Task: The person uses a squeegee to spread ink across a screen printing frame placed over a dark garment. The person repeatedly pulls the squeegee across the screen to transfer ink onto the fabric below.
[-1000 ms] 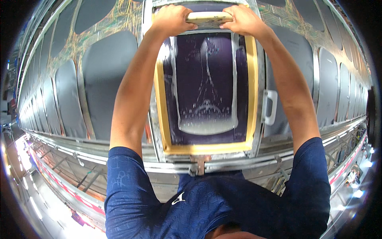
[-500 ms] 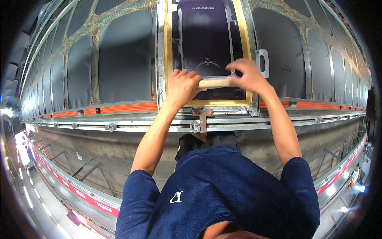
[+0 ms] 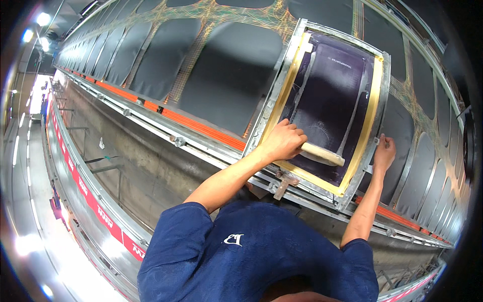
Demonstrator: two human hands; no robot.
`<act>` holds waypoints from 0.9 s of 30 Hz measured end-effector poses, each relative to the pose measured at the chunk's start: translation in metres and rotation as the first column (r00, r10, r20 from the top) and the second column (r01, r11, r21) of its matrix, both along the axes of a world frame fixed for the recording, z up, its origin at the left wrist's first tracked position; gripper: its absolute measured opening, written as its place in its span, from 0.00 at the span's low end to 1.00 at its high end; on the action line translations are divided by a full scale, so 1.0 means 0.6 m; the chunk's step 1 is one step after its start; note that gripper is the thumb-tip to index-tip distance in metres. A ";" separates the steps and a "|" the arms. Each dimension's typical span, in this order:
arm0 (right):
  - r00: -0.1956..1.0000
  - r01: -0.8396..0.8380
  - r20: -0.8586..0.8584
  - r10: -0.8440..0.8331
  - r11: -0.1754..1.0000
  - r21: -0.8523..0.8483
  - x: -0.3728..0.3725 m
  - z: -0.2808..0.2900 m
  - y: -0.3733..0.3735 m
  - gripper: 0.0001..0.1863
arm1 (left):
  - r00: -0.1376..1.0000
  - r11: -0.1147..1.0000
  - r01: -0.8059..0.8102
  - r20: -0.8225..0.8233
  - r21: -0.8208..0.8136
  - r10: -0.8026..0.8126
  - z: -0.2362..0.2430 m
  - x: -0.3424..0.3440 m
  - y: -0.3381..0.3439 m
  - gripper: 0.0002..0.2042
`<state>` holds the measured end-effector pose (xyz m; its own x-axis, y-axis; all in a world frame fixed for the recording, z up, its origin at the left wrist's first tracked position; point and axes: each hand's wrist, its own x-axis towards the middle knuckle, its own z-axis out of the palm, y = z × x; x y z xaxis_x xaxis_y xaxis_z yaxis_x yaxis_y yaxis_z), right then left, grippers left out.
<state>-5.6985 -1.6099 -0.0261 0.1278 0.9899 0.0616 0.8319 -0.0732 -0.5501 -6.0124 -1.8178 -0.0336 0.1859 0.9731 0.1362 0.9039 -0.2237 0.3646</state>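
A screen-printing frame [image 3: 385,75] with a dark purple screen [image 3: 329,80] lies in front of me, yellow tape along its inner edges. My left hand [image 3: 285,142] is closed around the left end of a squeegee [image 3: 324,154] with a pale wooden grip, which lies across the near part of the screen. Beside the frame's right edge, my right hand [image 3: 384,153] has its fingers curled on the frame's white side handle [image 3: 370,169]; the hand covers most of that handle. White residue streaks the screen, and a pale crest shape shows just beyond the squeegee.
A long printing table with dark fabric panels [image 3: 226,75] stretches away on both sides. Along its near side run a metal rail [image 3: 151,124] and an orange strip [image 3: 201,130]. A metal bracket [image 3: 286,185] juts out at the frame's near end. A red-and-white banded rail [image 3: 103,216] stands behind.
My right hand has left the squeegee and moved to the handle on the frame's right side. My left hand stays on the squeegee. The view has turned, so the frame appears tilted and farther right.
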 end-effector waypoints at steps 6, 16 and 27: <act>0.982 -0.113 -0.127 0.139 0.976 0.188 -0.174 -0.083 -0.051 0.18 | 0.999 0.998 -0.053 -0.011 0.025 0.053 0.008 -0.180 -0.052 0.16; 0.940 -0.047 -0.331 0.081 0.993 0.109 -0.540 -0.122 -0.166 0.16 | 0.977 0.998 0.023 -0.214 0.055 -0.011 0.028 -0.520 -0.206 0.18; 0.980 -0.060 -0.190 0.060 0.998 0.007 -0.547 -0.149 -0.167 0.14 | 0.982 0.975 0.111 -0.169 0.193 -0.078 -0.039 -0.537 -0.213 0.10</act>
